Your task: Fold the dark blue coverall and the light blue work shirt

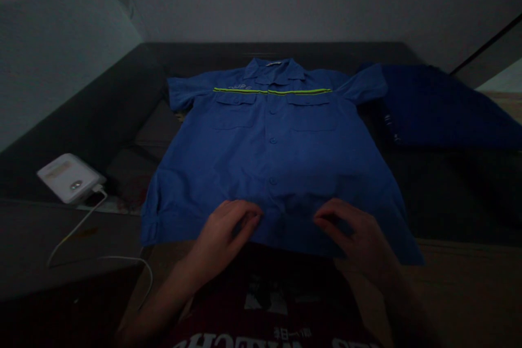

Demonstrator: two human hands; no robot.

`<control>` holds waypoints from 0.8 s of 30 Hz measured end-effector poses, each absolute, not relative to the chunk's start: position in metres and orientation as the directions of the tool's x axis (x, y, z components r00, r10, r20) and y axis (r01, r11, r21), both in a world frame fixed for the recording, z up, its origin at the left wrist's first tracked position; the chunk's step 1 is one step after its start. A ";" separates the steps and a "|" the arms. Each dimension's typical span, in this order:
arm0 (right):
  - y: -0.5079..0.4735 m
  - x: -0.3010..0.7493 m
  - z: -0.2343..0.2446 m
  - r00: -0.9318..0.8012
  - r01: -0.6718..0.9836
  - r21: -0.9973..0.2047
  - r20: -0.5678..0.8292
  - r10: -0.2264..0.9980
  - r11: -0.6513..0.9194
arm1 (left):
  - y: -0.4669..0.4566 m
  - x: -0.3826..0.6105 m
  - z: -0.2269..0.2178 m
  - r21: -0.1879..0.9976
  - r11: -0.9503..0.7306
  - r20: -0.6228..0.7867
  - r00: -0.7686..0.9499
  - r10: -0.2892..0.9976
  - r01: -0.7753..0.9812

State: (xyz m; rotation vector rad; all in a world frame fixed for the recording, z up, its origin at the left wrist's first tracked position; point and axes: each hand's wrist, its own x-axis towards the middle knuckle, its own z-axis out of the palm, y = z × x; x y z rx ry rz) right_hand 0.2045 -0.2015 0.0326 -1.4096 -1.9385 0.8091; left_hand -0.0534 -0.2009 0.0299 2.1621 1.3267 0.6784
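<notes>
A blue short-sleeved work shirt (244, 152) lies spread front side up, its collar pointing away from me. It is buttoned down the middle, with two flap pockets and a yellow-green stripe across the chest. At the hem, left of the button line, my left hand (230, 225) pinches the cloth between thumb and fingers. My right hand (353, 228) grips the hem the same way on the other side. The fabric between the hands is slightly rumpled. The hem's right corner hangs toward me.
A white power bank (71, 176) with a white cable (77, 231) plugged in sits at the left. Folded dark blue cloth (448, 109) lies at the right, near the shirt's sleeve. Beneath is a dark surface (460, 190), and a pale wall (277, 0) rises behind it.
</notes>
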 end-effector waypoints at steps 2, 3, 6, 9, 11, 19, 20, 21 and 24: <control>-0.207 0.229 0.034 -0.169 0.653 -0.725 0.143 0.975 0.219 | -0.206 -0.076 0.028 0.601 -0.395 0.151 0.387 0.910 0.694; -0.211 0.243 0.035 -0.107 0.694 -0.696 0.151 0.983 0.183 | -0.209 -0.089 0.028 0.566 -0.382 0.154 0.361 0.920 0.731; -0.221 0.280 0.037 0.108 0.818 -0.575 0.111 0.988 -0.025 | -0.216 -0.132 0.031 0.426 -0.248 0.131 0.212 0.969 0.870; -0.229 0.305 0.034 0.261 0.868 -0.440 0.009 0.965 -0.231 | -0.220 -0.169 0.036 0.179 -0.006 0.078 -0.008 0.997 0.984; -0.233 0.312 0.030 0.298 0.883 -0.372 -0.027 0.954 -0.286 | -0.221 -0.185 0.037 0.016 0.118 0.080 -0.119 0.990 0.993; -0.235 0.310 0.018 0.419 0.846 -0.337 -0.056 0.906 -0.412 | -0.224 -0.187 0.032 0.188 0.345 -0.135 -0.323 0.937 0.920; -0.235 0.309 0.019 0.415 0.844 -0.346 -0.065 0.907 -0.411 | -0.224 -0.186 0.033 0.251 0.354 -0.146 -0.326 0.934 0.901; -0.235 0.308 0.019 0.417 0.835 -0.362 -0.073 0.906 -0.414 | -0.223 -0.187 0.035 0.313 0.360 -0.156 -0.327 0.932 0.879; -0.235 0.305 0.022 0.440 0.798 -0.429 -0.067 0.895 -0.424 | -0.221 -0.194 0.042 0.427 0.401 -0.194 -0.351 0.916 0.811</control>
